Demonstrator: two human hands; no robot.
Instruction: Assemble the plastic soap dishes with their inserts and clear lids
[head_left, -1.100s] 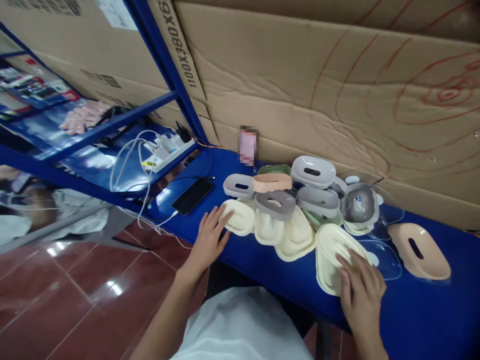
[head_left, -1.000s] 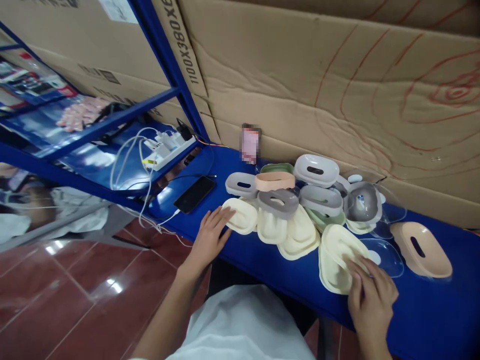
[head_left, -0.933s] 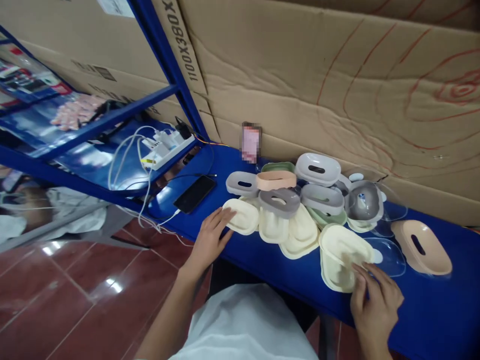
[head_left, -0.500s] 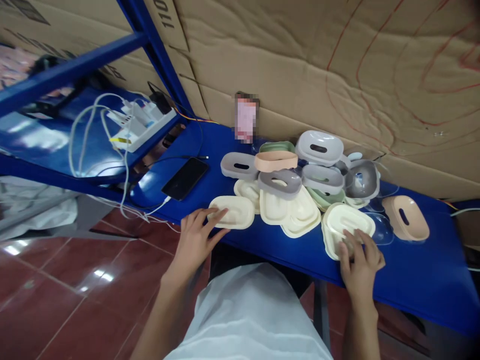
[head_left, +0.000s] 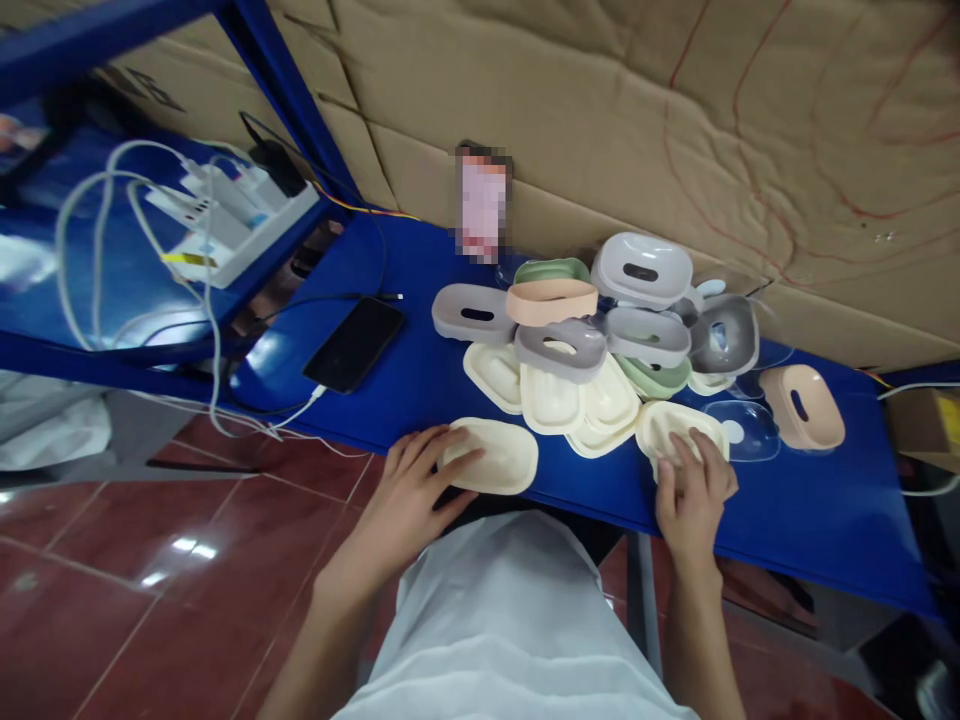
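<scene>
Head view: left hand [head_left: 416,490] has fingers over the near left end of a cream tray [head_left: 506,462] at the table [head_left: 810,515] edge, thumb by the rim, while right hand [head_left: 696,475] curls its fingers on a second cream tray [head_left: 656,425]; can't tell if either grips firmly. Between and beyond the hands, gray shells [head_left: 538,352] overlap more cream trays [head_left: 551,400]; phone [head_left: 354,345] lies past the left hand, peach shell [head_left: 817,408] right of the right hand.
</scene>
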